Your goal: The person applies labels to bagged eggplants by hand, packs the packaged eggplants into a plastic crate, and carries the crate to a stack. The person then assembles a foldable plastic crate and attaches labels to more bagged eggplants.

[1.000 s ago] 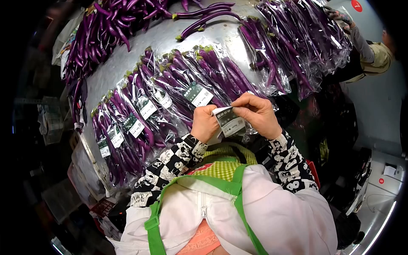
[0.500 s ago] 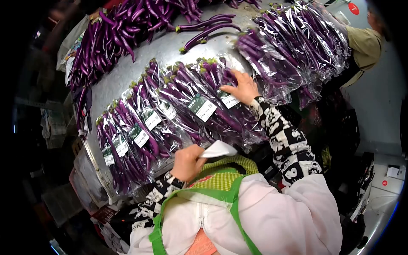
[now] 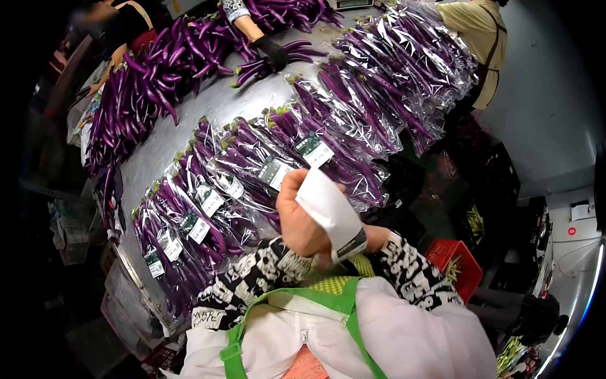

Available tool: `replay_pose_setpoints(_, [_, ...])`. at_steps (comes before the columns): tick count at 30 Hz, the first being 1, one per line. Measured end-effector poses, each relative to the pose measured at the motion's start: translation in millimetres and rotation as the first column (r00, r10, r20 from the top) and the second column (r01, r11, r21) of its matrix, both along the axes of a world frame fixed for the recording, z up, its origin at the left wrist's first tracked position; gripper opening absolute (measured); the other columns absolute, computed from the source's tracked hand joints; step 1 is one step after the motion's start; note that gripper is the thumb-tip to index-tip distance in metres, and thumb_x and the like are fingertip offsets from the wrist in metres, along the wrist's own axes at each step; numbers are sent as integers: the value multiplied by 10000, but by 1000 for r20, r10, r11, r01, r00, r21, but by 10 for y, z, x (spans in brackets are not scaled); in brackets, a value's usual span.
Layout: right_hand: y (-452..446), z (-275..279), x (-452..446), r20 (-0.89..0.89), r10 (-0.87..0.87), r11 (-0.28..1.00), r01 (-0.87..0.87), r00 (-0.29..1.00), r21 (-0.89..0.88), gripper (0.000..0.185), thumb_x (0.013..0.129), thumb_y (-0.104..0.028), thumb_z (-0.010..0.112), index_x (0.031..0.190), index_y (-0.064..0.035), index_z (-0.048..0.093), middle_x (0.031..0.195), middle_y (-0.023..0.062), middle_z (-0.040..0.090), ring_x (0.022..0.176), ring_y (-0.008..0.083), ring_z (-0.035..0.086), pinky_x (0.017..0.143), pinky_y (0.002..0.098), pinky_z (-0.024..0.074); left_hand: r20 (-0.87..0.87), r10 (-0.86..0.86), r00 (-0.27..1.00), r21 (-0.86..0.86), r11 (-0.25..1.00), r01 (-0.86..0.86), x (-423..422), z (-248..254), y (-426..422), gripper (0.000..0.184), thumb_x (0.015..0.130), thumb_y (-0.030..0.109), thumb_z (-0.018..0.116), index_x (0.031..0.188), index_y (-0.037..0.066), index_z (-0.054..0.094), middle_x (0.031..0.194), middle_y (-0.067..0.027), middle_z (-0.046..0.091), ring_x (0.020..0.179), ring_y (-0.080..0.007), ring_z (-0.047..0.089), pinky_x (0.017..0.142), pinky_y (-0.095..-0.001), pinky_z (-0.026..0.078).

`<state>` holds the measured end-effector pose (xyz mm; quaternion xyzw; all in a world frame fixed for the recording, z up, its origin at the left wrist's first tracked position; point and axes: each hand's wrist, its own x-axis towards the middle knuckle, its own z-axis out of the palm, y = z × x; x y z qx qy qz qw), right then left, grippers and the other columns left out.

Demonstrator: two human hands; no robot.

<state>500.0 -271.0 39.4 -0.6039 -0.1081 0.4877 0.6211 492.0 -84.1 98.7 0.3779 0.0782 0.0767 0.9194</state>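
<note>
My left hand [image 3: 302, 218] is closed on a strip of labels [image 3: 331, 208], its white backing facing up, in front of my chest. Partly behind the strip, my right hand [image 3: 377, 239] is close to its lower end, where a dark printed label shows; its fingers are hidden. Beyond my hands, bagged eggplants [image 3: 240, 145] lie side by side on the metal table [image 3: 148, 155]. Several bags carry a green and white label, among them the label [image 3: 315, 150] on the bag just beyond my left hand. Unlabelled bags [image 3: 353, 104] lie to the right of it.
Loose eggplants [image 3: 151, 76] are heaped along the far side. A co-worker's dark-gloved hand [image 3: 271, 53] touches some of them. Another person [image 3: 476, 38] stands at the far right, and one more is at the far left. A red basket [image 3: 456, 265] is at my right.
My right hand has come back from the labelled bag to the strip. My left hand has risen with the strip. A co-worker's gloved hand has appeared over the loose eggplants.
</note>
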Motion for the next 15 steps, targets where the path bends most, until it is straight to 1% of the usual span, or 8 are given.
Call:
replay_pose_setpoints(1, [-226, -106, -70, 56, -37, 999, 39, 998, -37, 807, 895, -681, 170, 1134, -9, 547, 1007, 77, 587, 901, 165, 530, 778, 275, 408, 12, -20, 1000, -164, 986, 22, 79, -16, -65, 176, 876, 9, 585, 996, 23, 458, 834, -165, 660, 697, -193, 649, 591, -308, 545])
replay_pose_setpoints(3, [-806, -189, -133, 165, -123, 984, 142, 978, -105, 822, 891, -691, 161, 1046, -15, 602, 898, 44, 609, 783, 138, 535, 681, 256, 411, 47, -22, 999, -53, 998, 25, 176, -148, -187, 143, 856, -2, 610, 938, 31, 498, 825, -124, 654, 700, -162, 637, 608, -280, 534])
replay_pose_setpoints(5, [-1407, -1, -107, 188, -249, 944, 282, 950, -170, 849, 887, -701, 152, 959, -21, 656, 788, 11, 630, 666, 110, 540, 584, 237, 414, 206, -59, 977, 393, 919, -27, 244, -325, -308, 103, 795, 2, 671, 824, 28, 575, 736, -6, 572, 671, -91, 549, 618, -214, 456])
replay_pose_setpoints(7, [-1699, 481, 19, 185, -403, 839, 442, 897, -316, 862, 867, -728, 239, 881, 25, 659, 674, 21, 614, 606, 86, 550, 549, 225, 413, 204, -230, 952, 698, 715, 23, 206, -417, -366, 101, 777, 17, 674, 817, 18, 581, 698, -29, 542, 641, -76, 520, 593, -234, 436])
replay_pose_setpoints(10, [-1592, 982, 397, 451, -226, 672, 473, 863, -569, 576, 909, -507, 475, 897, 45, 639, 696, 64, 636, 621, 101, 583, 577, 245, 455, 158, -302, 940, 660, 741, 127, 157, -551, -636, 103, 848, 58, 637, 808, 12, 554, 694, -5, 574, 580, -77, 537, 512, -225, 432])
replay_pose_setpoints(12, [-1475, 866, 743, 714, 6, 564, 587, 700, -581, 378, 857, -271, 651, 1036, 57, 591, 778, 95, 658, 655, 124, 614, 595, 261, 482, -188, -502, 844, 343, 772, 535, 151, -542, -758, 43, 903, 60, 555, 900, 32, 522, 704, -49, 606, 490, -89, 566, 405, -215, 438])
replay_pose_setpoints(13, [-1283, 818, 938, 833, 101, 573, 653, 545, -496, 581, 792, -357, 709, 1126, 84, 532, 813, 150, 653, 755, 205, 641, 673, 299, 501, -270, -550, 790, 270, 745, 610, 188, -535, -814, 36, 912, 56, 535, 931, 38, 509, 710, -64, 612, 475, -98, 578, 381, -216, 445])
replay_pose_setpoints(15, [-729, 688, 1348, 800, -120, 716, 609, 588, -341, 733, 761, -396, 725, 1251, 73, 449, 1047, 224, 611, 935, 271, 627, 802, 342, 496, -333, -562, 757, 209, 739, 640, 277, -629, -956, 68, 887, -28, 471, 935, 15, 490, 707, -77, 612, 512, -136, 615, 410, -231, 486])
